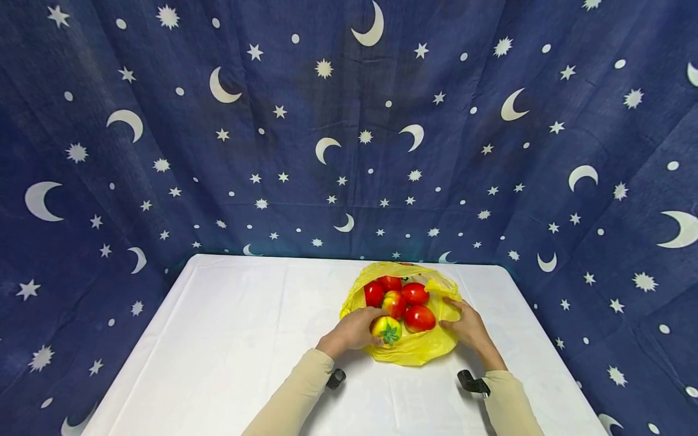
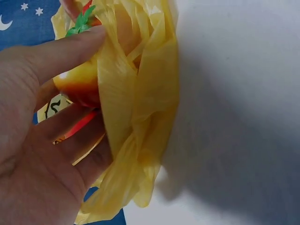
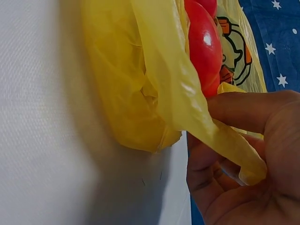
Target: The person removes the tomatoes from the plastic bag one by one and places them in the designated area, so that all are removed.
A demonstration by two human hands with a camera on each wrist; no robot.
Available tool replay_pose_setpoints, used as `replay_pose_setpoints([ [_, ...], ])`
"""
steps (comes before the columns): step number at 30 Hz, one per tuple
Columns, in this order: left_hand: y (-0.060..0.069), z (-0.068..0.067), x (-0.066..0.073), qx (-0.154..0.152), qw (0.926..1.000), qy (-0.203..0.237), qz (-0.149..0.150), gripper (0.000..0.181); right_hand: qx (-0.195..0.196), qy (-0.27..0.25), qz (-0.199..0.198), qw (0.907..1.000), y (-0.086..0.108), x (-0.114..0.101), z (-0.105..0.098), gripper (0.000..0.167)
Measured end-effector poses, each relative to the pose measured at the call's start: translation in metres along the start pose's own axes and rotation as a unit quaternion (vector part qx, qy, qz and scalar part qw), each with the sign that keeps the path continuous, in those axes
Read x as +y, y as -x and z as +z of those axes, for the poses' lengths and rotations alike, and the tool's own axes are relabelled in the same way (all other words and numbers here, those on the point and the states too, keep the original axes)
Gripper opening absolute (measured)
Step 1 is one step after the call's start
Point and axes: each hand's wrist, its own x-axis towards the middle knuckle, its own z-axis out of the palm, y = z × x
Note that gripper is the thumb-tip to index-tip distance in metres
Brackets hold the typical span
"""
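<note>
Beige fabric sleeves (image 1: 297, 387) cross the white desk (image 1: 218, 333); toward its far edge, left grip (image 1: 353, 329) holds a round yellow tomato (image 1: 385, 325) at the mouth of a yellow plastic bag (image 1: 417, 353), right grip (image 1: 471, 327) its rim; five glossy reddish tomatoes (image 1: 420, 318) lie inside.

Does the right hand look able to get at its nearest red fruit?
Probably yes: the red fruit lies close to the right hand, uncovered in the open mouth of the yellow bag. That hand holds the bag's edge, though, so it may need to let go first.
</note>
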Motion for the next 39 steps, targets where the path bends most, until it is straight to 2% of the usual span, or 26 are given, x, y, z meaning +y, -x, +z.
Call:
replay_pose_setpoints([
  [3, -0.001, 0.001, -0.001, 0.015, 0.9999, 0.005, 0.003, 0.065, 0.002, 0.003, -0.001, 1.0, 0.0, -0.001, -0.001, 0.065],
  [10, 0.001, -0.004, -0.002, 0.037, 0.9967, 0.073, 0.001, 0.067, 0.002, 0.015, -0.005, 0.9999, -0.001, -0.002, -0.003, 0.065],
  [14, 0.003, -0.01, 0.0, 0.065, 0.9941, 0.086, 0.014, 0.068, -0.004, 0.015, 0.0, 0.9999, -0.002, -0.001, -0.003, 0.067],
  [18, 0.005, -0.016, 0.003, 0.086, 0.9911, 0.1, 0.017, 0.069, -0.006, 0.009, -0.018, 0.9998, -0.003, -0.002, -0.005, 0.071],
  [23, 0.008, -0.023, 0.005, 0.098, 0.9879, 0.12, 0.013, 0.068, -0.003, 0.005, -0.049, 0.9988, -0.004, -0.001, -0.005, 0.073],
  [30, 0.012, -0.031, 0.004, 0.124, 0.9828, 0.136, 0.015, 0.068, -0.024, 0.01, -0.027, 0.9993, -0.005, -0.003, -0.004, 0.079],
  [39, 0.019, -0.044, -0.002, 0.159, 0.977, 0.141, 0.016, 0.069, -0.026, 0.016, -0.026, 0.9992, -0.007, -0.004, -0.005, 0.083],
])
